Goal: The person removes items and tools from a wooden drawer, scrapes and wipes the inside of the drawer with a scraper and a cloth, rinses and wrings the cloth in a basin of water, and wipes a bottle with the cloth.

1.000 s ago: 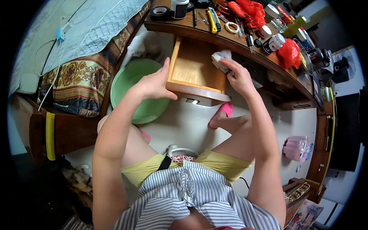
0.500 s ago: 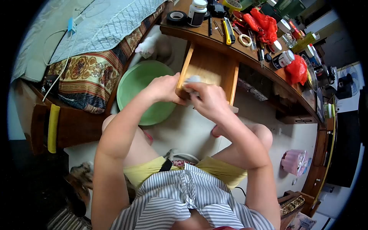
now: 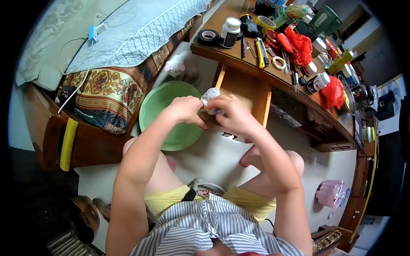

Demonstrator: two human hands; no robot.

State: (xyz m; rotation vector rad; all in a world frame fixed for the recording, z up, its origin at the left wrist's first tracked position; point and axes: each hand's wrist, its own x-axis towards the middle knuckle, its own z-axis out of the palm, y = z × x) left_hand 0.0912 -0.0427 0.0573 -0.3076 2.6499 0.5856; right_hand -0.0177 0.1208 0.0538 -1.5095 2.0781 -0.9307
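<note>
A wooden drawer [image 3: 252,90] is pulled out from under the desk. My left hand [image 3: 187,111] is closed around its front left corner, the thumb turned toward the drawer front. In my right hand [image 3: 230,112] is a crumpled light grey cloth [image 3: 210,95], bunched over the drawer's left edge close to my left fingers. My right fingertips press together on the cloth. Beneath my left forearm stands a green basin [image 3: 156,100] on the floor, its right part hidden by the arm and hand.
On the desk [image 3: 213,52] are a black tape roll [image 3: 208,36], a white-capped bottle [image 3: 229,32], a yellow utility knife [image 3: 261,53] and red plastic bags [image 3: 298,48]. A white cat [image 3: 176,65] is behind the basin. A pink bin [image 3: 331,194] stands at right.
The cloth has gone from just inside the drawer's front corner up onto its left edge, with my right hand. My left hand stays at the corner. The whole view has shifted slightly.
</note>
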